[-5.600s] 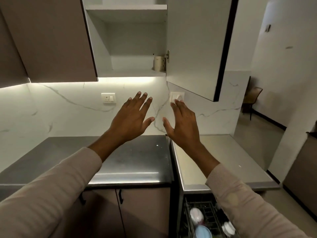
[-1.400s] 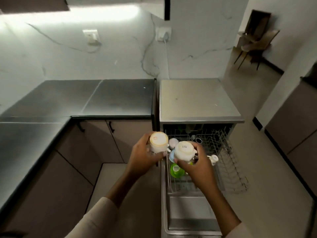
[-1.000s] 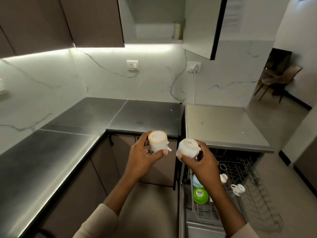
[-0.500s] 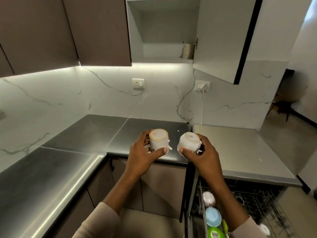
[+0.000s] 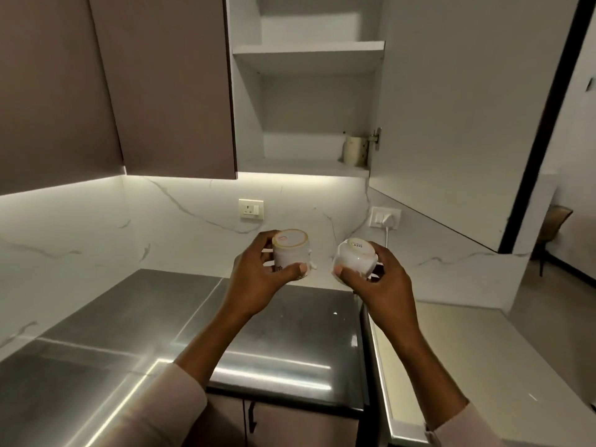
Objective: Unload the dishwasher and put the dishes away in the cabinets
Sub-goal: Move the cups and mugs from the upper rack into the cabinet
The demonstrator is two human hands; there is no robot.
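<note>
Left hand [image 5: 258,279] grips white cup [image 5: 290,253], right hand [image 5: 383,285] grips second cup [image 5: 354,258] — both bottom-up, over steel counter [image 5: 290,333]. Open cabinet [image 5: 306,169] above. Judgement: turn upright, seat on low shelf, clear of canister [image 5: 354,150] — one at a time.

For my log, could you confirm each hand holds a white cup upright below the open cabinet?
Not upright: the head view shows the left hand holding the left cup and the right hand the right cup, base up, below the open cabinet.
</note>
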